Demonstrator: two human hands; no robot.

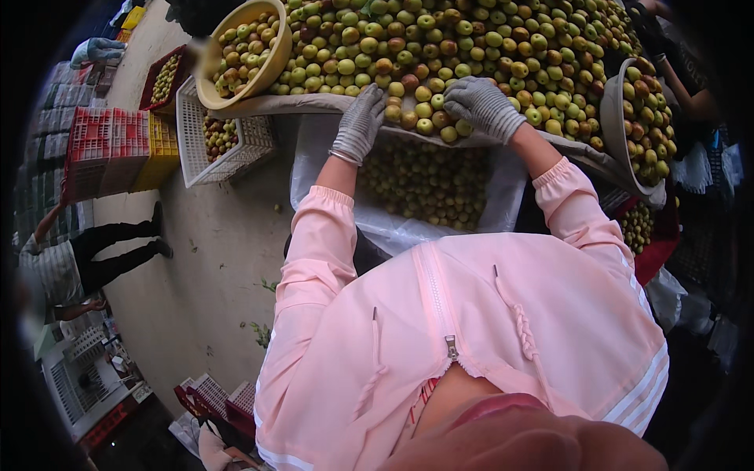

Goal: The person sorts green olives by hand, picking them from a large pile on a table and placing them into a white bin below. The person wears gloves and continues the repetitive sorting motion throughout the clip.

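Note:
My left hand (363, 118), in a grey striped glove, rests at the front of a large heap of small green-and-red fruit (377, 39), its fingers curled with their undersides hidden. My right hand (481, 106), gloved alike, bends its fingers over fruit at the same edge, right of a few loose fruit (424, 110) between my hands; what it holds is hidden. The heap lies on a cloth-edged surface (310, 104). Just below, a plastic-lined bin (506, 188) holds many more of the fruit.
A yellow basin (206, 74) and grey basin (613, 122) of fruit flank the heap. Left stand a white crate (192, 149), stacked red and yellow crates (106, 153) and a person in dark trousers (110, 243). More crates (220, 396) lie lower left; another person's arm (683, 90) shows at right.

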